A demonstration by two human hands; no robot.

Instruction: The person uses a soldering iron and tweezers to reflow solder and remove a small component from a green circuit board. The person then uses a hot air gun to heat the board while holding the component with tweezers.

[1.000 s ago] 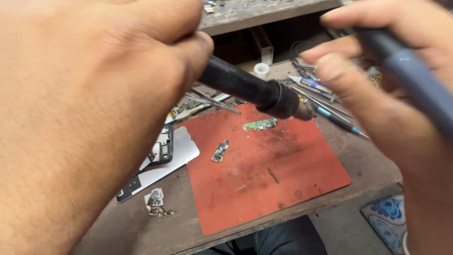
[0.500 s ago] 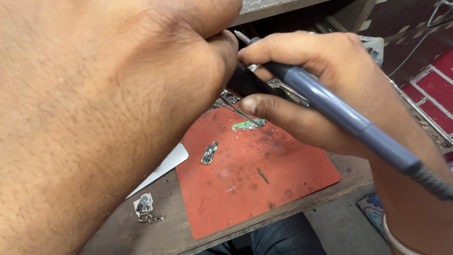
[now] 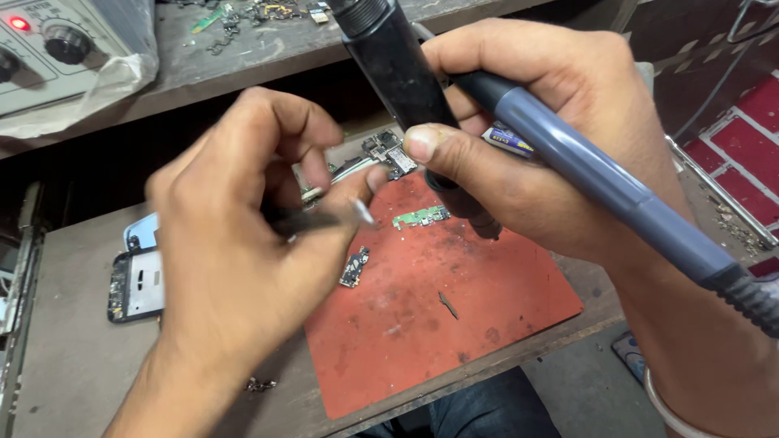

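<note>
My left hand [image 3: 243, 243] pinches thin dark tweezers [image 3: 324, 217], their pale tip over the upper left of a red work mat [image 3: 454, 341]. My right hand [image 3: 560, 138] grips a grey-blue handled tool [image 3: 600, 182] with a black cord end. Its thumb presses against a thick black barrel [image 3: 393, 65] that slants down from the top edge. The barrel's lower end sits just right of a small green circuit board [image 3: 420, 216] on the mat. A smaller dark board [image 3: 355, 268] lies below the tweezers' tip.
A phone frame [image 3: 134, 284] lies on the grey bench at left. A grey power unit [image 3: 57, 45] with a knob and red light stands on the shelf. More board parts [image 3: 389, 154] lie behind the mat. A metal sliver [image 3: 447, 304] rests mid-mat.
My left hand has come off the black barrel, dropped lower and left, and now holds tweezers. The view has widened, showing the shelf and power unit.
</note>
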